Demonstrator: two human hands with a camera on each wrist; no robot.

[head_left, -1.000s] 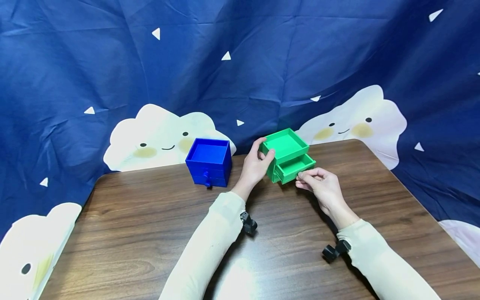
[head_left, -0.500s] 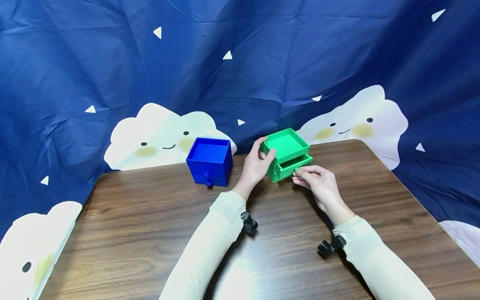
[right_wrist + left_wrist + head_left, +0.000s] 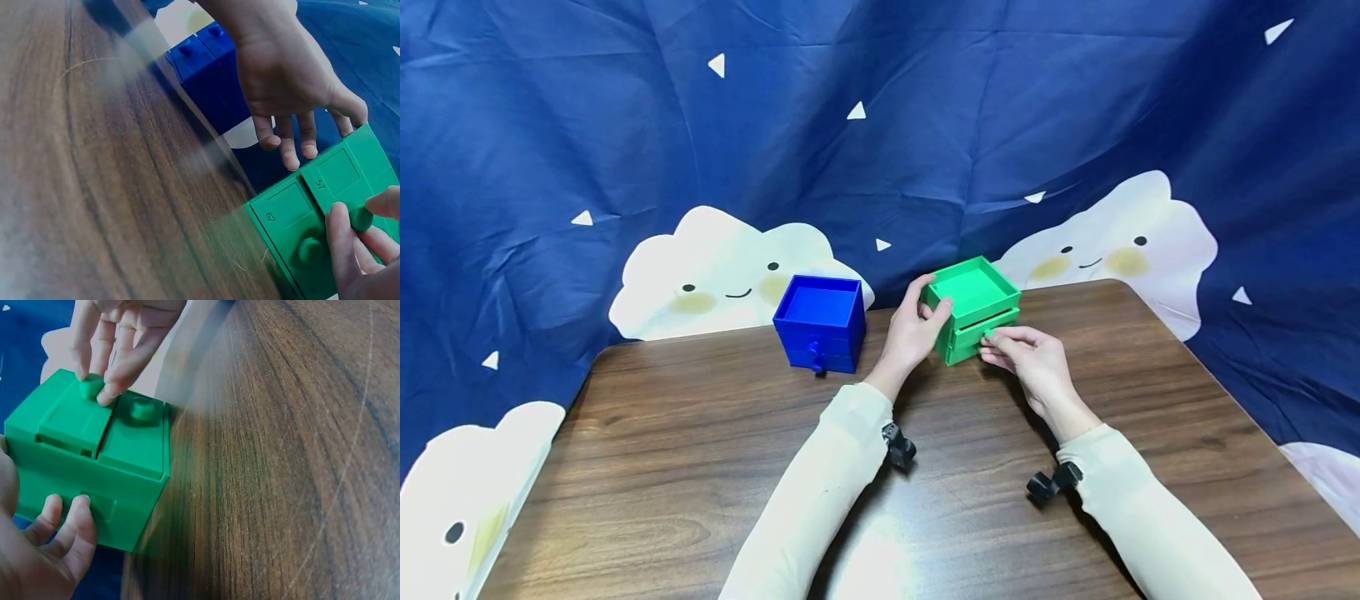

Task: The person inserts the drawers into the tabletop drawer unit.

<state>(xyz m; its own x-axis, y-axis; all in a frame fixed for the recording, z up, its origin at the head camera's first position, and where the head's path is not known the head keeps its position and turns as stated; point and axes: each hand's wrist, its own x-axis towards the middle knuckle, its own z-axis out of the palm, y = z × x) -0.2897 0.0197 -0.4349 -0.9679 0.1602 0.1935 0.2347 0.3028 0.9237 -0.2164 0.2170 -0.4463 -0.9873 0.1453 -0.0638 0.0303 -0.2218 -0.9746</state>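
Observation:
A small green drawer box (image 3: 976,287) with an open tray on top stands at the back right of the table. My left hand (image 3: 912,335) holds its left side, with fingertips (image 3: 80,512) against the side wall in the left wrist view. My right hand (image 3: 1033,367) pinches the round knob (image 3: 91,387) of the upper drawer (image 3: 70,419) between thumb and fingers. That drawer stands slightly proud of the front. Beside it in the left wrist view, the lower drawer's knob (image 3: 142,410) is untouched, and its drawer sits flush.
A blue drawer box (image 3: 820,308) of similar shape stands left of my left hand, near the back edge of the brown wooden table (image 3: 685,450). Behind the table hangs a dark blue cloth (image 3: 925,125) printed with white clouds.
The upper green drawer has slid inward from well out to nearly closed, with my right hand moving left along with it. My left hand and the box stay in place.

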